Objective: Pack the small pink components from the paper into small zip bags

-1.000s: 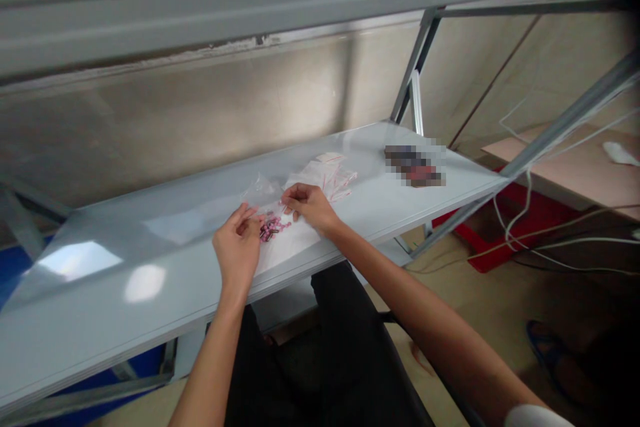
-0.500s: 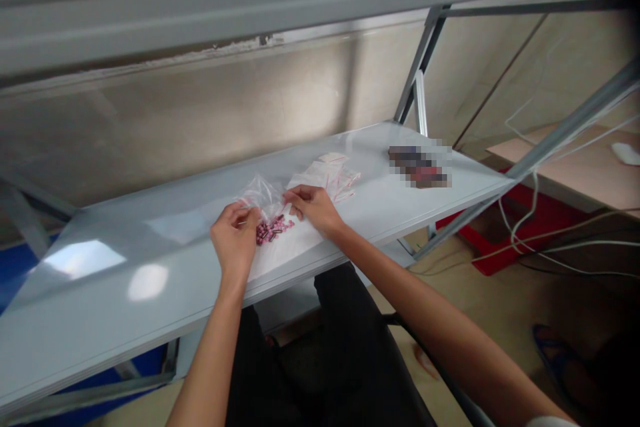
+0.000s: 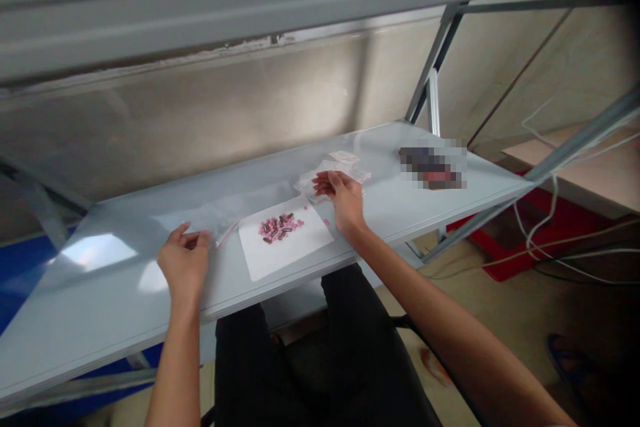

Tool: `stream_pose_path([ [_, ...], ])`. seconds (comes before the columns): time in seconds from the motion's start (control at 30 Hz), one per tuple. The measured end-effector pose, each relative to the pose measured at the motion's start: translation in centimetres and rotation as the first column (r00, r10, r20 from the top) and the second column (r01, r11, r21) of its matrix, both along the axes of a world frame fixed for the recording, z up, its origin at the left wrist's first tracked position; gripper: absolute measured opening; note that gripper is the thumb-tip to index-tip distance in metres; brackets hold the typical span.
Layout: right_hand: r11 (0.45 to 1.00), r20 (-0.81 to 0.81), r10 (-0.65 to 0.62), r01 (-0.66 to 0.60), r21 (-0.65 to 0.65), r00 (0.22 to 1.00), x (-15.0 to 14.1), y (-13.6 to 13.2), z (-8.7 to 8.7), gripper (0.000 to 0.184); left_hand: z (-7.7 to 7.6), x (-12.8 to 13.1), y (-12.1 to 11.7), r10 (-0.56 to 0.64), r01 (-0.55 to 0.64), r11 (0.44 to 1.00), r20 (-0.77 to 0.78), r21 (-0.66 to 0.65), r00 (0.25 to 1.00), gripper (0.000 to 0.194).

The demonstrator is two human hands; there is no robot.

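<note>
My left hand (image 3: 185,260) is at the left with its fingers curled in at the edge of a clear zip bag (image 3: 227,232), whose red seal strip shows beside the thumb. To the right, my right hand (image 3: 347,201) hovers over a loose pile of clear zip bags (image 3: 313,181), fingers apart from the thumb and nothing visible in them. Between the hands lies a white sheet of paper (image 3: 270,265). On it is a heap of small pink tablets (image 3: 299,223) mixed with dark capsules (image 3: 267,240). One pink tablet (image 3: 326,221) rests near the right wrist.
All of this is on a long grey-white table (image 3: 120,307), with a metal beam (image 3: 250,13) crossing above. A blurred-out item (image 3: 433,167) lies toward the right end. White cables (image 3: 555,213) hang by the right-hand frame, above a red object (image 3: 493,247) on the floor.
My hands have moved apart, uncovering the tablets, capsules and paper. The left went left with the clear bag; the right let go of it and moved right over the bag pile.
</note>
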State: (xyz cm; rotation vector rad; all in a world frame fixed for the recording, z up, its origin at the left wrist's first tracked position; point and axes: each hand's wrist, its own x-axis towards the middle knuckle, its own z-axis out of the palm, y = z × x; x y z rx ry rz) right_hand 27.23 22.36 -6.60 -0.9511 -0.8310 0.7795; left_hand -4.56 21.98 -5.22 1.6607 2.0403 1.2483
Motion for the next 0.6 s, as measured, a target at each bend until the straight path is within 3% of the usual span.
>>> stream_pose_path([
  [0.07,0.998,0.256,-0.058,0.066,-0.021,0.965,0.7,-1.7,0.2,0.033,-0.1,0.2,-0.4,0.050,-0.050,0.999,-0.048,0.018,0.998,0.050],
  [0.1,0.995,0.417,-0.078,0.100,-0.030,0.906,1.1,-2.7,0.2,0.028,-0.2,0.4,-0.6,0.054,-0.053,0.998,-0.051,0.026,0.997,0.051],
  [0.17,0.995,0.697,-0.048,0.097,-0.031,0.715,1.7,-4.5,0.0,0.018,-0.2,0.8,-1.0,0.041,-0.039,0.999,-0.056,0.033,0.998,0.053],
  [0.23,0.997,0.838,0.002,0.064,-0.044,0.546,1.9,-5.8,-0.4,0.013,-0.2,1.1,-1.3,0.033,-0.030,0.999,-0.060,0.045,0.998,0.054],
  [0.4,0.987,0.948,0.104,0.086,-0.136,0.302,1.2,-6.0,-0.6,0.009,-0.2,1.1,-2.0,0.040,-0.037,0.998,-0.056,0.056,0.998,0.052],
  [0.6,0.961,0.968,0.199,0.164,-0.223,0.150,0.8,-5.8,0.0,0.018,-0.2,0.9,-3.0,0.012,-0.008,0.996,-0.039,0.087,0.999,0.048],
])
